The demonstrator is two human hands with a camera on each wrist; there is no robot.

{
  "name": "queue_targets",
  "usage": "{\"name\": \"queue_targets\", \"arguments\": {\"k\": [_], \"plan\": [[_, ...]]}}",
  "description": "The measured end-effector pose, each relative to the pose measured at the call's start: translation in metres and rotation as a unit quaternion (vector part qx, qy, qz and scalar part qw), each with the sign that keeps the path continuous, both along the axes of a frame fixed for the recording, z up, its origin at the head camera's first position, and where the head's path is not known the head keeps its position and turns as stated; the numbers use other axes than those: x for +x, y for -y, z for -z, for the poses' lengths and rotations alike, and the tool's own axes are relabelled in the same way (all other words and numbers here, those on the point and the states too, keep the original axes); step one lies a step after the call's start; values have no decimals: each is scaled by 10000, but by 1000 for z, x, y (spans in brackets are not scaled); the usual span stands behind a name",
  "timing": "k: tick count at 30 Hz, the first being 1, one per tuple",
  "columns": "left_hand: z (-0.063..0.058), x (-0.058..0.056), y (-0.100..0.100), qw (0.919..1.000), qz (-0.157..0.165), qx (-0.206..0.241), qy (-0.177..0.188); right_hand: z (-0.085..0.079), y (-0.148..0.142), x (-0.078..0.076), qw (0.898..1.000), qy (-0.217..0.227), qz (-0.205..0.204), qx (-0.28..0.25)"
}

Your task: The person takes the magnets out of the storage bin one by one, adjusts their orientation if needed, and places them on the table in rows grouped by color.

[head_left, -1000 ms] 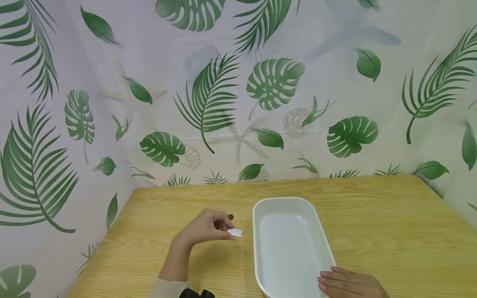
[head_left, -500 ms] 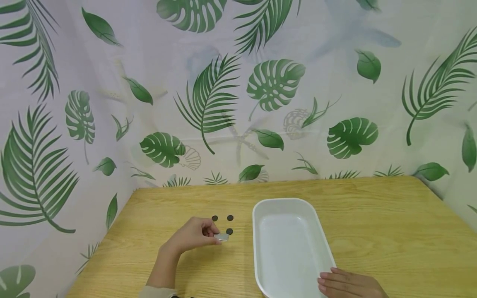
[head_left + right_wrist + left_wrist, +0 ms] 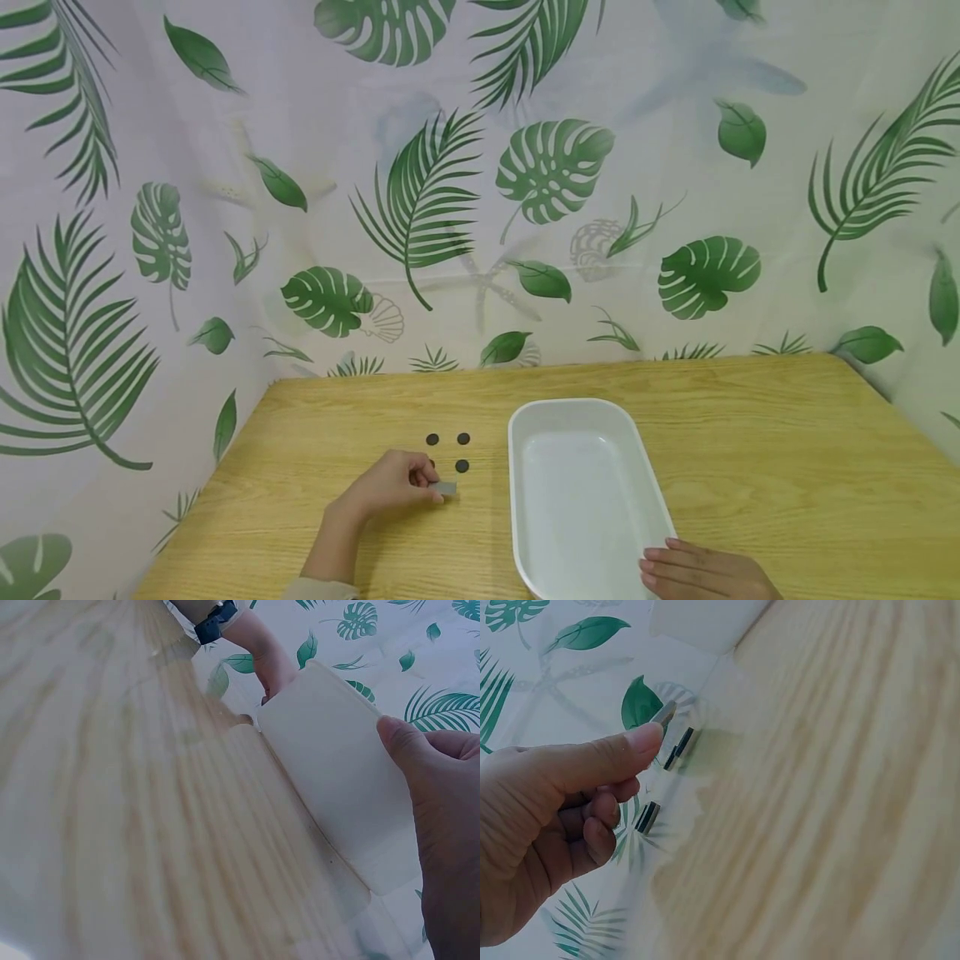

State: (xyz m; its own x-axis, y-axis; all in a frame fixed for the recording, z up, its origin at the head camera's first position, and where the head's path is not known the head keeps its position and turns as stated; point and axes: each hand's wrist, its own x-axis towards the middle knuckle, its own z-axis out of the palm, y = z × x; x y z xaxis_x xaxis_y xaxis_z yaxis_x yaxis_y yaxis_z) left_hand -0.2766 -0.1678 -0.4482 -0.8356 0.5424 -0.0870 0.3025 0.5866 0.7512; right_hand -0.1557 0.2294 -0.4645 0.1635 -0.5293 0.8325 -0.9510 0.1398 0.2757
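Note:
Between thumb and fingers, my left hand [image 3: 390,483] pinches a small flat silver-grey rectangular piece [image 3: 446,488], close over the table. Just beyond it lie several dark round discs, among them a near right disc [image 3: 462,466] and a far right disc [image 3: 463,438]; one is partly hidden by the fingers. In the left wrist view the piece [image 3: 664,712] sticks out past the thumb tip. My right hand [image 3: 708,571] holds the near right rim of a white rectangular tray [image 3: 517,517], its thumb [image 3: 401,739] at the rim in the right wrist view.
The wood-grain table [image 3: 787,467] runs back to a leaf-printed cloth [image 3: 637,167] hanging behind it and at the left. The tray stands right of the discs, with its raised walls between the two hands.
My left hand has moved left and nearer with the silver-grey piece, away from the tray side, uncovering the dark discs. The right hand and the tray have stayed put.

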Motion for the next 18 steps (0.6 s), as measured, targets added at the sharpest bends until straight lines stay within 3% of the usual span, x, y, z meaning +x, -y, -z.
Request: {"name": "queue_targets", "arguments": {"k": [11, 18], "plan": [[11, -2, -2, 9987, 172, -379, -278, 0, -1, 0, 10000, -31, -25, 44], [15, -2, 1, 9995, 78, -195, -222, -3, 1, -1, 9998, -207, 13, 77]]}}
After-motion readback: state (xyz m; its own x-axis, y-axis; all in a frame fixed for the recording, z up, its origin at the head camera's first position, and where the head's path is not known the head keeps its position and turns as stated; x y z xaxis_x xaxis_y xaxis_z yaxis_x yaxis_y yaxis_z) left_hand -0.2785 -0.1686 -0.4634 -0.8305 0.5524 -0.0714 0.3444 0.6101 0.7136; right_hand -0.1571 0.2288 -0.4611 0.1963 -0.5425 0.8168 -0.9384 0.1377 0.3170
